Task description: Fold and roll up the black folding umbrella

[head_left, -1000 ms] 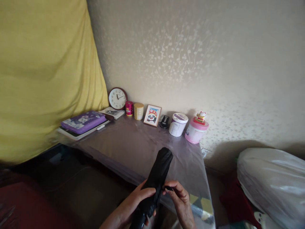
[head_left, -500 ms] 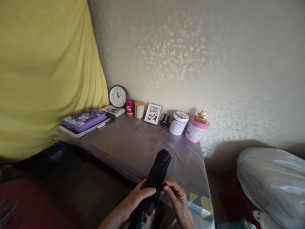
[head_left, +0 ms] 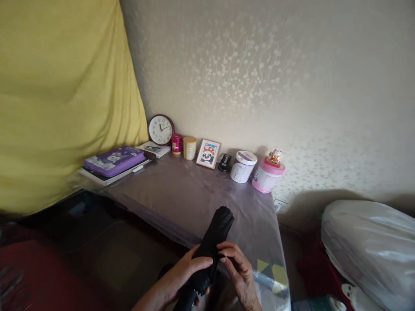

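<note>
Gripping folded umbrella (head_left: pixel 212 242); tins (head_left: pixel 242 166), clock (head_left: pixel 161 129) behind.

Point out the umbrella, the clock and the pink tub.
umbrella (head_left: pixel 218 227), head view, on the black folded canopy above the hands.
clock (head_left: pixel 161 129), head view, on the white dial.
pink tub (head_left: pixel 266 179), head view, on its side wall.

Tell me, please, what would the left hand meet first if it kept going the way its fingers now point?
The left hand grips the folded black umbrella, fingers pointing right. Straight on, they would probably meet the right hand, whose fingertips pinch the umbrella just beside them; whether the hands touch cannot be told.
</note>
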`<state>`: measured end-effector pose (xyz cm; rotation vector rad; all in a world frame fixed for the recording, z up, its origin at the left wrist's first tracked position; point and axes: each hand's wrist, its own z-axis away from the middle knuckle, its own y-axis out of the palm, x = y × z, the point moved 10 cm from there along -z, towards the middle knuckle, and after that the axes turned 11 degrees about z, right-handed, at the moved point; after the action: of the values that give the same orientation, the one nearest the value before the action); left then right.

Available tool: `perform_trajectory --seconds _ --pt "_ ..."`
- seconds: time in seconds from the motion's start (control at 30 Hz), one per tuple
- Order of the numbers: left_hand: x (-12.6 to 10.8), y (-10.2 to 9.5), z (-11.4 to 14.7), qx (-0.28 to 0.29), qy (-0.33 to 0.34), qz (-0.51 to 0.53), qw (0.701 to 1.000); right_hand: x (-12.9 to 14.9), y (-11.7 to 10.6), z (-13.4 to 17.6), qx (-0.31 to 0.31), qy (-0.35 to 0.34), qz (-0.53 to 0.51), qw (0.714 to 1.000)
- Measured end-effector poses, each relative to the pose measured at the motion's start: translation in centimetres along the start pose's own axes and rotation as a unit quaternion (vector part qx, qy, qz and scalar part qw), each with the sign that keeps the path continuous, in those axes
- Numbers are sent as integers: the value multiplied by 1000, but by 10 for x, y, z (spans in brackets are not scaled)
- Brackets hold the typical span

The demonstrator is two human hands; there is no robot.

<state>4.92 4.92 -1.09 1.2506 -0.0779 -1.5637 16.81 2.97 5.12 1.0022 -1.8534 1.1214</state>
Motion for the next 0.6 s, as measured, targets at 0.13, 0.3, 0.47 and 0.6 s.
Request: perform_trajectory --seconds 0.13,0.3,0.47,0.6 --pt "1 -3 -1 -14 6 -22 1000 -13 3 2 0 40 -1 999" --pt "0 -6 1 -43 -3 -70 997 -36 7 4 -20 110 -20 994" --pt "-6 -7 3 -68 5 -100 993 -43 15 2 -30 132 -61 989" --pt "-6 -2 2 -33 16 -59 998 -49 13 3 -64 163 -102 979"
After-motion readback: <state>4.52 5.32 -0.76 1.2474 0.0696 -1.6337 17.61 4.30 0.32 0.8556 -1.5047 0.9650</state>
